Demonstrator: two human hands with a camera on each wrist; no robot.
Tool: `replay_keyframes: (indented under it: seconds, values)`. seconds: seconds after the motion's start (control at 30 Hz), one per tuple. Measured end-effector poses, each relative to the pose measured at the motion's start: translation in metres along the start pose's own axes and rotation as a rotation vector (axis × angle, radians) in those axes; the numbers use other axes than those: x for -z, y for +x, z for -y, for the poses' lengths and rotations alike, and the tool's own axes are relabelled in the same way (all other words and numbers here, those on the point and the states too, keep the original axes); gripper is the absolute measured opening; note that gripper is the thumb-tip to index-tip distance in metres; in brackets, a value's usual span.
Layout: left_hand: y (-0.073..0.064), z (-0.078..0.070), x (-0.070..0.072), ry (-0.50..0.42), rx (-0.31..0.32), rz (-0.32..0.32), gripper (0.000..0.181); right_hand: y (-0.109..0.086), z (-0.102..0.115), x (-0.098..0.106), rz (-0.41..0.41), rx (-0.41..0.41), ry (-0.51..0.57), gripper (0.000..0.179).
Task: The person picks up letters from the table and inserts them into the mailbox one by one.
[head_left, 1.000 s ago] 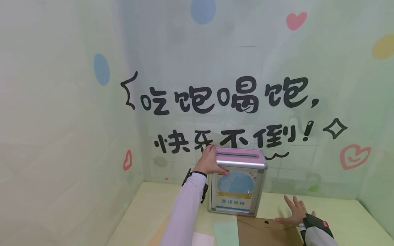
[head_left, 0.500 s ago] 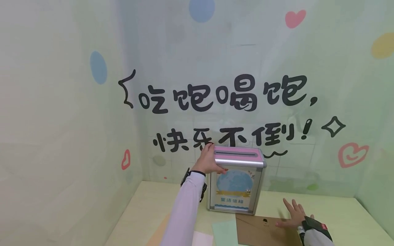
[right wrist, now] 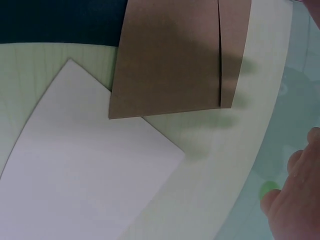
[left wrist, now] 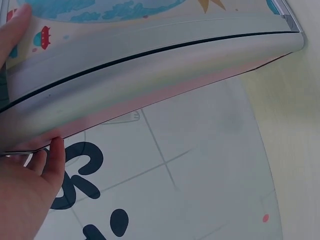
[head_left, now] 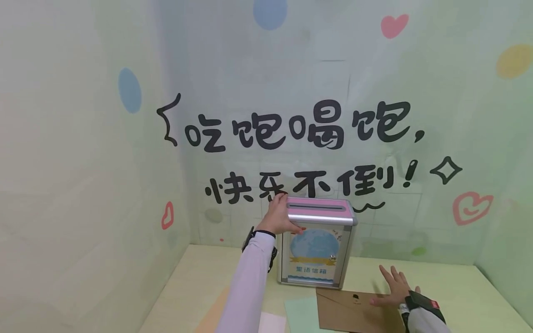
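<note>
The fingers of the left hand [head_left: 276,219] bend over the top left corner of an upright, silver-framed box with a pink top [head_left: 349,249], holding it with the thumb on the front and the other fingertips at the far top edge. The fingers of the right hand [head_left: 393,289] spread wide and hold nothing; the thumb overlaps a flat brown paper envelope [head_left: 345,312], though whether it touches I cannot tell. The box stands on a pale yellow wooden counter [head_left: 445,286], left of the right hand, its top cut by a long grey slot [head_left: 316,207] and its front showing a blue and white poster [head_left: 313,266] with a yellow ribbon. The envelope lies just to the near side of the box. On its left are a pale green paper sheet [head_left: 301,314], a pale pink paper sheet [head_left: 271,323] and an orange paper sheet [head_left: 213,312]; the right wrist view adds a white paper sheet [right wrist: 90,160]. Beyond rises a pale wall [head_left: 233,55] with large black characters [head_left: 331,125]
</note>
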State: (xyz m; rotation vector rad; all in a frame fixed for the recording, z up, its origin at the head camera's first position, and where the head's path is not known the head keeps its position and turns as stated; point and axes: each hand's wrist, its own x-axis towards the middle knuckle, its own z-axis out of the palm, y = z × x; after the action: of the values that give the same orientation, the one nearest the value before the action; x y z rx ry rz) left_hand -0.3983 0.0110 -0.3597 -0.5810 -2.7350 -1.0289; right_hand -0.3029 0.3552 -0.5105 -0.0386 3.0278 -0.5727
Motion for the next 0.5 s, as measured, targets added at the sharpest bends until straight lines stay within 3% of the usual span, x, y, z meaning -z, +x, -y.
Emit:
replay_keyframes:
  seconds: [0.5]
  values:
    - [0.002, 0.002, -0.001, -0.010, 0.014, -0.004, 0.114, -0.002, 0.008, -0.015, 0.005, 0.011, 0.027, 0.110]
